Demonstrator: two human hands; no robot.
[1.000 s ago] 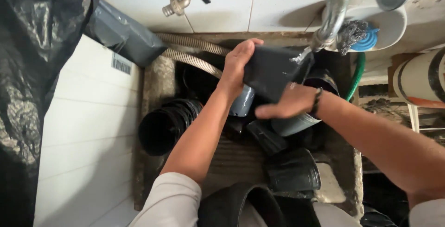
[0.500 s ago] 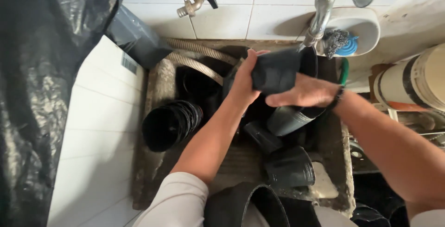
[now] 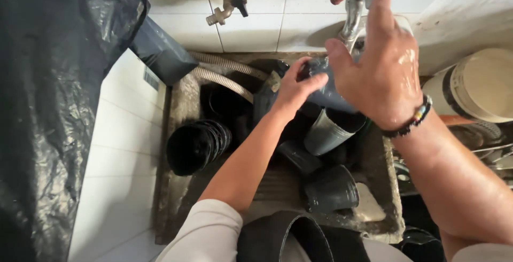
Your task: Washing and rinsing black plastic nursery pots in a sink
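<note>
While your left hand [image 3: 293,92] grips the dark plastic pot [image 3: 326,88] under the metal tap [image 3: 352,5], your right hand [image 3: 382,64] is raised with fingers spread and holds nothing, its fingertips up near the tap's handle at the top of the frame. The pot sits just below the spout, over the back of the rough concrete basin [image 3: 179,107], and I cannot tell whether water is running onto it. As far as the work goes, you look to be partway through: one pot is in hand, while a nested stack of black pots [image 3: 195,145] lies on its side at the basin's left, a grey pot [image 3: 326,133] leans just under your hands, and another black pot [image 3: 331,190] rests near the front edge. Which of those are already rinsed I cannot say from here; none looks plainly cleaner than the rest. Two corrugated hoses [image 3: 224,72] run along the back wall behind them.
</note>
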